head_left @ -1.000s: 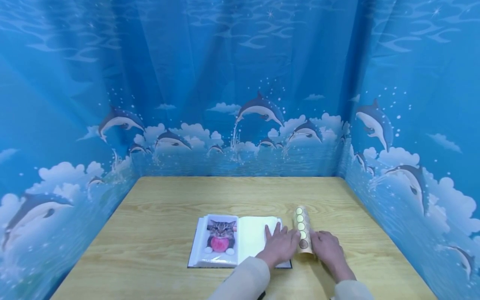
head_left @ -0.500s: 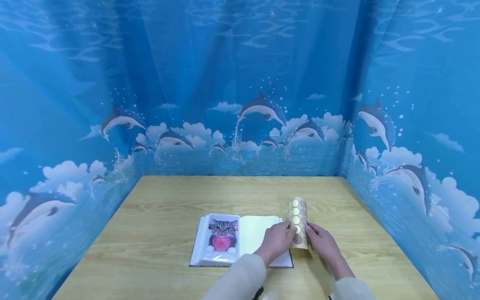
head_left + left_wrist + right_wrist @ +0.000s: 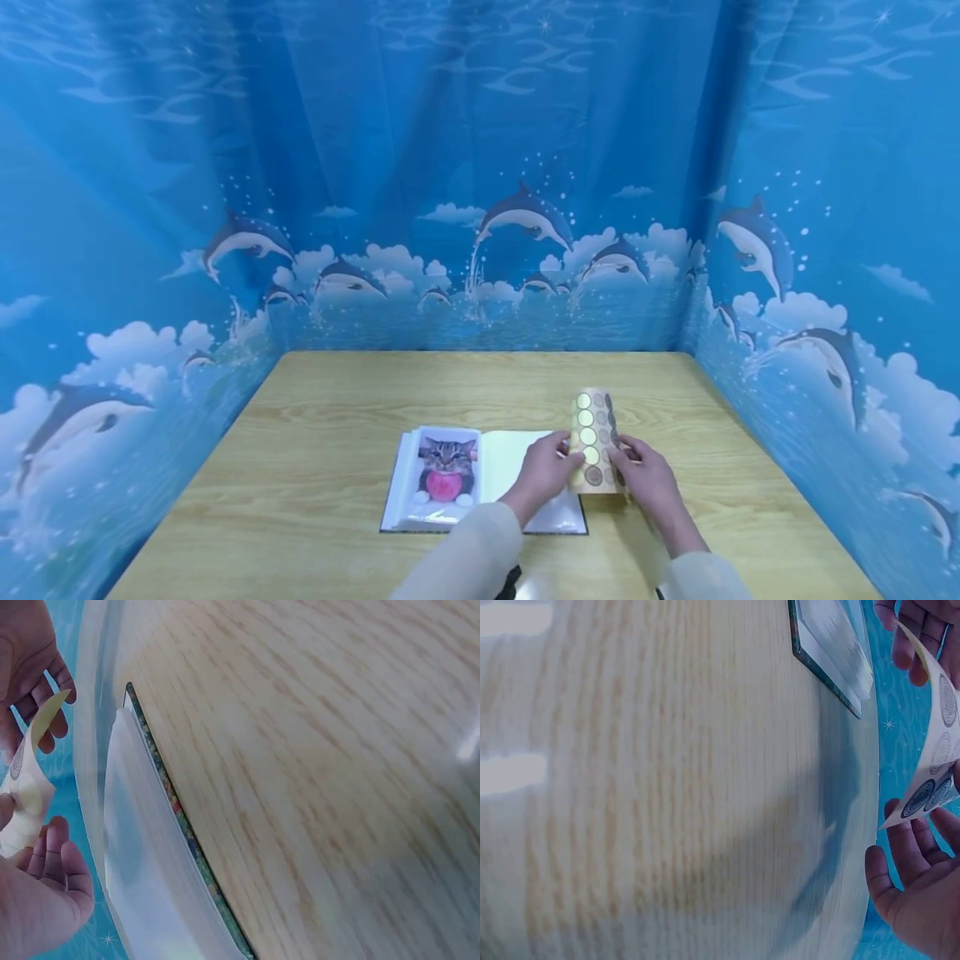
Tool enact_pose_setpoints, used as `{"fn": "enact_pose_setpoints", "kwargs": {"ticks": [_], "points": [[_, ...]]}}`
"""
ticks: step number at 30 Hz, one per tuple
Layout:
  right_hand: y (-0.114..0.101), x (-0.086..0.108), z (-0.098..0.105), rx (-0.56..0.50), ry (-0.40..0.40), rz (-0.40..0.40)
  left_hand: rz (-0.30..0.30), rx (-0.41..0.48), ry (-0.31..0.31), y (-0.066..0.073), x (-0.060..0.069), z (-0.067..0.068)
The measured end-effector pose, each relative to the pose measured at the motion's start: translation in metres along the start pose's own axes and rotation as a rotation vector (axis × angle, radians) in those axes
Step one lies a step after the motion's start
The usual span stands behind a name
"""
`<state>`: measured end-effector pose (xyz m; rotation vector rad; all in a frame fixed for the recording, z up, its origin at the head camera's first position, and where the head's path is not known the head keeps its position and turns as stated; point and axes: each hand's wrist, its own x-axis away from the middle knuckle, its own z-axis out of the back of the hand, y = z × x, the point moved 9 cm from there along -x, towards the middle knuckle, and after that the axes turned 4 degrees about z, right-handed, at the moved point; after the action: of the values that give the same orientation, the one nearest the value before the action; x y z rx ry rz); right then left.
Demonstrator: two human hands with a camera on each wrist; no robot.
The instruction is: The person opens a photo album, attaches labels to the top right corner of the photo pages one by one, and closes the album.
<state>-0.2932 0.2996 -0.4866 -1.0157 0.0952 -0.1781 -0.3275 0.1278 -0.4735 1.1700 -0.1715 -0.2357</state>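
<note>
A curved sheet of round gold stickers is held up off the table, beside and partly over the right side of an open photo album. My left hand pinches the sheet's left edge, thumb in front. On the opposite edge, my right hand grips it between thumb and fingers. Several fingers sit behind the sheet, as the left wrist view shows around the bent sheet. Dark circular prints mark the sheet in the right wrist view. A cat photo fills the album's left page; the right page looks pale and blank.
The wood-grain table spreads around the album. Blue dolphin-print curtains hang at the back and both sides. A small dark object shows by the left sleeve at the near edge.
The sticker sheet has come up and shifted left toward the album, turning to show more sticker columns. My left hand, earlier spread over the album's right page edge, now pinches the sheet.
</note>
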Motion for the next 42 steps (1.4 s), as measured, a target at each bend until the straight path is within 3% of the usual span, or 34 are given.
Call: {"fn": "enact_pose_setpoints", "kwargs": {"ticks": [7,17,25,31,42], "points": [[-0.002,-0.002,0.005,-0.016,0.056,0.016,0.014,0.049,0.013,-0.003,0.000,0.005],[-0.009,-0.003,0.014,-0.026,0.145,0.025,0.168,0.219,0.004,-0.017,0.000,0.006],[-0.012,-0.002,0.018,-0.023,0.195,0.029,0.249,0.353,0.000,-0.020,0.002,0.003],[-0.013,-0.001,0.018,-0.015,0.203,0.026,0.284,0.338,-0.025,-0.021,0.006,-0.001],[-0.016,0.000,0.021,-0.017,0.191,0.010,0.281,0.322,-0.034,-0.019,0.008,-0.007]]}}
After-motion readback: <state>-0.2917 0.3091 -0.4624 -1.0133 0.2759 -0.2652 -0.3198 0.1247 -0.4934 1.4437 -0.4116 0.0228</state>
